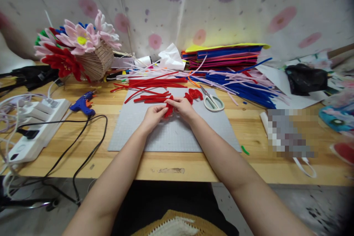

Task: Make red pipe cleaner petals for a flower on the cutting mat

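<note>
Between my two hands is a bent red pipe cleaner (169, 110), held above the grey cutting mat (177, 136). My left hand (155, 116) pinches its left side with thumb and fingertips. From the right, my right hand (182, 107) closes on its upper part. Just beyond my right hand lie shaped red pipe cleaner pieces (195, 94). A pair of scissors (212, 102) with pale handles rests at the mat's upper right. Straight red pipe cleaners (151, 98) lie behind my left hand at the mat's far edge.
Bundles of blue pipe cleaners (249, 90) and a stack of coloured sheets (226, 57) lie at the back. To the left are a flower basket (96, 59), a blue glue gun (83, 105), a power strip (38, 132) and loose cables. A green scrap (245, 150) lies right of the mat.
</note>
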Demonstrator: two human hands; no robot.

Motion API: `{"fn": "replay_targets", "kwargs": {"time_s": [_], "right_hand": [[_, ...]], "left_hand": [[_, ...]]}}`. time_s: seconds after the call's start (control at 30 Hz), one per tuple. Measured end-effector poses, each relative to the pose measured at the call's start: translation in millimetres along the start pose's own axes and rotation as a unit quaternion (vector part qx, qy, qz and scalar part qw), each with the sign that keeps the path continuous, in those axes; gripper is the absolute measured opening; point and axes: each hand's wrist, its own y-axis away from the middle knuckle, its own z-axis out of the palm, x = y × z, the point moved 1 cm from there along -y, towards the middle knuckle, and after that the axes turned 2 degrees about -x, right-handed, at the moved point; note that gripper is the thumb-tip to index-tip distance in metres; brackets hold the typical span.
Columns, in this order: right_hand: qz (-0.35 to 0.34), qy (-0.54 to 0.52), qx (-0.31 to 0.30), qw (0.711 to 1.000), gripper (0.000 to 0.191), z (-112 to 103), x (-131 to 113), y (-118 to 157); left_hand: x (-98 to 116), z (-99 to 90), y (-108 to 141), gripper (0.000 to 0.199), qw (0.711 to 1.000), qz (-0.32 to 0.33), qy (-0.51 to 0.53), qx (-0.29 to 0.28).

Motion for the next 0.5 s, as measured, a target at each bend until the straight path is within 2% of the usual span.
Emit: {"fn": "replay_targets", "kwargs": {"time_s": [0.13,0.23,0.4,0.5], "right_hand": [[-0.005,0.019,0.012,1.000,0.035,4.5,-1.8,1.8],[0.000,0.033,0.010,0.999,0.034,6.2,-2.4,3.6],[0.010,-0.007,-0.004,1.000,0.035,6.9,-0.9,3.4],[0.020,-0.035,-0.001,0.999,0.033,6.9,0.2,2.1]], "left_hand": [[-3.8,0.2,-2.4,0.036,0.999,0.029,-0.032,0.030],[-5.0,-2.5,-3.7,0.029,0.997,0.047,-0.056,0.038],[-0.6,-0.8,-0.5,0.031,1.000,0.005,0.018,0.004],[1.0,1.9,0.1,0.039,0.999,-0.006,0.040,0.015]]}}
